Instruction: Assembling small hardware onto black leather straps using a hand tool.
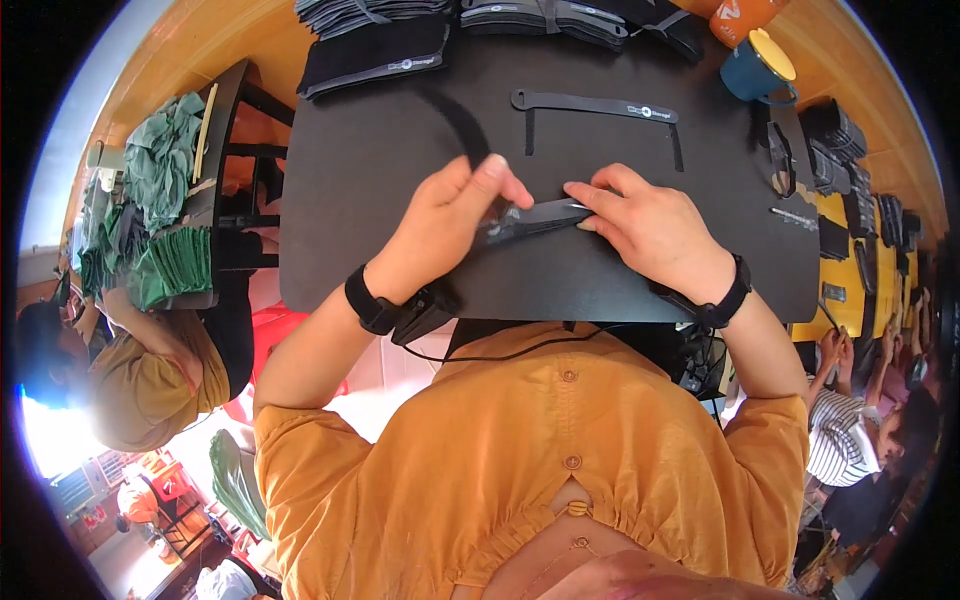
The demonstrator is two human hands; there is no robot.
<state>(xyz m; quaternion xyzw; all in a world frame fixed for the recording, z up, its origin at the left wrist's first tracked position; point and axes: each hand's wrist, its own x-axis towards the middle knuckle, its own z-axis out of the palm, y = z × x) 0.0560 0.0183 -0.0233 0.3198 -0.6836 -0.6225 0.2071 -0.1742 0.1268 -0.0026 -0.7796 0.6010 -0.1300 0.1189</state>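
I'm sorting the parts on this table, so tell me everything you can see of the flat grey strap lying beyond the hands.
The grey strap is long, narrow and fabric-like, with a rounded left end that seems to have a small opening and a pale printed mark near its right end. It lies flat on the dark table, running slightly nearer the person toward the right. Two thin black strips meet it, one near each end; whether they are attached I can't tell. No hand touches it.

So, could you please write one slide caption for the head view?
Left hand and right hand holding dark strapping above a dark table; yellow-lidded mug beyond.
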